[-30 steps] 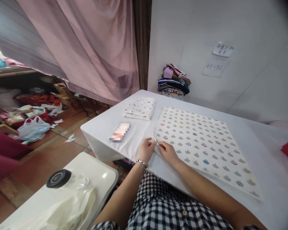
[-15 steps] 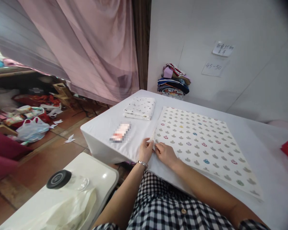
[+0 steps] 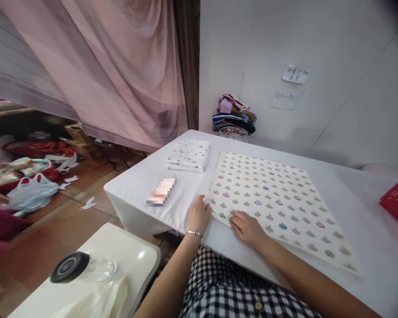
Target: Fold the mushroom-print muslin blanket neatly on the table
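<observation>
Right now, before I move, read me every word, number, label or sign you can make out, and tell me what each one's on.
"45-50": handwritten on the lower sheet on the wall.
Upper sheet: handwritten characters, too blurred to read surely.
Black lid: a round mark, too unclear to read.
Phone: blocked out, unreadable.

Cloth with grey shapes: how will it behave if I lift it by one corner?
The cloth will probably droop and crease, since it looks thin. It seems light for its wide spread, and should not roll, because it lies flat on the table.
</observation>
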`<state>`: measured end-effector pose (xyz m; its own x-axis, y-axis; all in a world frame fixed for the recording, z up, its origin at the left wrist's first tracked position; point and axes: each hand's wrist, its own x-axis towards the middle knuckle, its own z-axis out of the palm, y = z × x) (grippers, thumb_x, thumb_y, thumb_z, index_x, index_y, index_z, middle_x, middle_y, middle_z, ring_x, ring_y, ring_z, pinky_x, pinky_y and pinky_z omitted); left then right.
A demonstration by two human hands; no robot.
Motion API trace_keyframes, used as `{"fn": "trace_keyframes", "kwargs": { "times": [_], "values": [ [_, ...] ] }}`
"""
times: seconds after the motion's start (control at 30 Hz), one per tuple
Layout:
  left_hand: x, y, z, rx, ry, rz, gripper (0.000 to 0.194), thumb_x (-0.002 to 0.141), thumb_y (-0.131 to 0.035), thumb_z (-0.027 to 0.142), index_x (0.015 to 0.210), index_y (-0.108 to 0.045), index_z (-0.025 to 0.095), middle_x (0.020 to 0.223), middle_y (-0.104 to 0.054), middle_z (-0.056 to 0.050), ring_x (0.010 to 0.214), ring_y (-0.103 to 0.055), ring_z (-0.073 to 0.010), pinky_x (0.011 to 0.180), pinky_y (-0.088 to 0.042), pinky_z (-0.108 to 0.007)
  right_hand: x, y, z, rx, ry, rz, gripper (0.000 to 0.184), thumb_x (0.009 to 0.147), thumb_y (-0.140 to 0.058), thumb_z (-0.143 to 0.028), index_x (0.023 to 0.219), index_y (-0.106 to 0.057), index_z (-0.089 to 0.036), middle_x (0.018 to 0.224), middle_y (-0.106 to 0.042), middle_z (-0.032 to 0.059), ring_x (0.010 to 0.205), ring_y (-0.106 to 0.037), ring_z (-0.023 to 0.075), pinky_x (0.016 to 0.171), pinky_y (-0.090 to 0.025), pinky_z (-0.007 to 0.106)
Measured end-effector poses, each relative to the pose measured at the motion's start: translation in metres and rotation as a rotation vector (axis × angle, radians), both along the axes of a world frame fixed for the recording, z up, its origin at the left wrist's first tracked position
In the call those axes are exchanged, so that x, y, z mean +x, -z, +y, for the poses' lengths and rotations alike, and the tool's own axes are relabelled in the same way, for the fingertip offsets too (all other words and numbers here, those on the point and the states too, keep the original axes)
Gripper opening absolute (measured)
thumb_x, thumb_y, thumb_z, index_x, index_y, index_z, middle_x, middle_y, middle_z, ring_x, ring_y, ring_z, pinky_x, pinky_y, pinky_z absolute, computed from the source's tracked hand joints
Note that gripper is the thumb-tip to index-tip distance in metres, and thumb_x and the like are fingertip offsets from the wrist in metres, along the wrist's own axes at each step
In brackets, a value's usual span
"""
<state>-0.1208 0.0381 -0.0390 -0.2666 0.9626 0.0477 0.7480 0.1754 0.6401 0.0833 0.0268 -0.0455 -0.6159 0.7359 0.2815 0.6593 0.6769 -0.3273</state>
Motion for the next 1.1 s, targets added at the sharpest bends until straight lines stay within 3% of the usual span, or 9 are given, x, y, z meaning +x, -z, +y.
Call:
{"fn": "trace_keyframes", "kwargs": {
  "times": [0.17, 0.33, 0.5, 0.63, 0.73, 0.83, 0.93, 1.0, 1.1],
  "values": [
    [0.003, -0.005, -0.001, -0.047, 0.043, 0.144, 0.036, 0.083, -0.041, 0.018, 0.117, -0.048, 0.014, 0.102, -0.065, -0.012, 0.092, -0.061, -0.0230, 0.075, -0.043, -0.032, 0.019, -0.001, -0.008, -0.069, -0.050, 0.040, 0.027, 0.091, -0.035, -0.021, 0.093, -0.062, -0.024, 0.087, -0.058, 0.0055, 0.081, -0.053, 0.0176, 0.068, -0.043, 0.028],
    [-0.002, -0.004, 0.001, -0.050, 0.057, 0.214, 0.036, 0.083, -0.040, 0.018, 0.118, -0.048, 0.014, 0.102, -0.065, -0.012, 0.092, -0.061, -0.0228, 0.077, -0.044, -0.033, 0.026, -0.004, -0.002, -0.049, 0.008, 0.016, 0.027, 0.092, -0.037, -0.023, 0.090, -0.063, -0.023, 0.085, -0.058, 0.0050, 0.080, -0.053, 0.0173, 0.067, -0.042, 0.028],
    [0.007, -0.010, 0.002, 0.151, 0.061, 0.458, 0.039, 0.082, -0.042, 0.020, 0.119, -0.051, 0.013, 0.123, -0.055, -0.015, 0.112, -0.050, -0.0276, 0.088, -0.041, -0.039, 0.024, 0.009, 0.000, 0.004, 0.022, -0.043, 0.025, 0.090, -0.039, -0.021, 0.095, -0.064, -0.022, 0.085, -0.058, 0.0049, 0.082, -0.051, 0.0166, 0.069, -0.041, 0.027],
    [0.031, -0.006, 0.009, 0.373, 0.279, 0.568, 0.040, 0.084, -0.040, 0.020, 0.121, -0.052, 0.014, 0.134, -0.048, -0.013, 0.127, -0.036, -0.0263, 0.103, -0.029, -0.044, 0.019, 0.014, 0.004, 0.024, 0.056, -0.052, 0.021, 0.088, -0.044, -0.024, 0.097, -0.063, -0.021, 0.086, -0.059, 0.0042, 0.084, -0.052, 0.0168, 0.071, -0.041, 0.027],
    [0.040, 0.006, 0.016, 0.279, 0.383, 0.583, 0.043, 0.085, -0.039, 0.028, 0.124, -0.053, 0.015, 0.138, -0.045, -0.012, 0.131, -0.033, -0.0278, 0.106, -0.024, -0.049, 0.027, 0.009, 0.004, 0.005, 0.020, 0.038, 0.021, 0.088, -0.044, -0.023, 0.095, -0.063, -0.021, 0.089, -0.061, 0.0037, 0.086, -0.053, 0.0153, 0.076, -0.043, 0.026],
    [0.035, 0.017, 0.023, 0.121, 0.371, 0.576, 0.048, 0.085, -0.039, 0.038, 0.126, -0.052, 0.017, 0.142, -0.041, -0.010, 0.132, -0.032, -0.0292, 0.106, -0.024, -0.051, 0.057, 0.000, -0.002, -0.031, 0.060, 0.197, 0.022, 0.088, -0.043, -0.020, 0.092, -0.064, -0.021, 0.099, -0.062, 0.0038, 0.095, -0.054, 0.0141, 0.085, -0.043, 0.026],
    [0.028, 0.021, 0.025, 0.060, 0.391, 0.590, 0.053, 0.085, -0.037, 0.043, 0.131, -0.047, 0.018, 0.145, -0.036, -0.007, 0.134, -0.029, -0.0278, 0.108, -0.022, -0.049, 0.116, -0.003, -0.019, -0.071, 0.386, 0.244, 0.025, 0.086, -0.043, -0.019, 0.091, -0.067, -0.022, 0.102, -0.063, 0.0049, 0.099, -0.055, 0.0166, 0.090, -0.043, 0.032],
    [0.026, 0.022, 0.025, 0.039, 0.394, 0.612, 0.055, 0.085, -0.036, 0.044, 0.134, -0.045, 0.019, 0.146, -0.034, -0.006, 0.135, -0.027, -0.0278, 0.109, -0.021, -0.049, 0.162, 0.002, -0.037, -0.091, 0.616, 0.205, 0.026, 0.084, -0.045, -0.022, 0.097, -0.067, -0.021, 0.115, -0.060, 0.0082, 0.108, -0.052, 0.0206, 0.097, -0.039, 0.039],
    [0.025, 0.024, 0.025, 0.023, 0.391, 0.645, 0.057, 0.085, -0.036, 0.045, 0.135, -0.044, 0.019, 0.146, -0.032, -0.006, 0.136, -0.025, -0.0278, 0.109, -0.020, -0.049, 0.222, 0.016, -0.071, -0.129, 0.796, 0.137, 0.034, 0.087, -0.041, -0.033, 0.107, -0.066, -0.020, 0.126, -0.055, 0.0088, 0.117, -0.048, 0.0231, 0.102, -0.035, 0.042]
  ]
}}
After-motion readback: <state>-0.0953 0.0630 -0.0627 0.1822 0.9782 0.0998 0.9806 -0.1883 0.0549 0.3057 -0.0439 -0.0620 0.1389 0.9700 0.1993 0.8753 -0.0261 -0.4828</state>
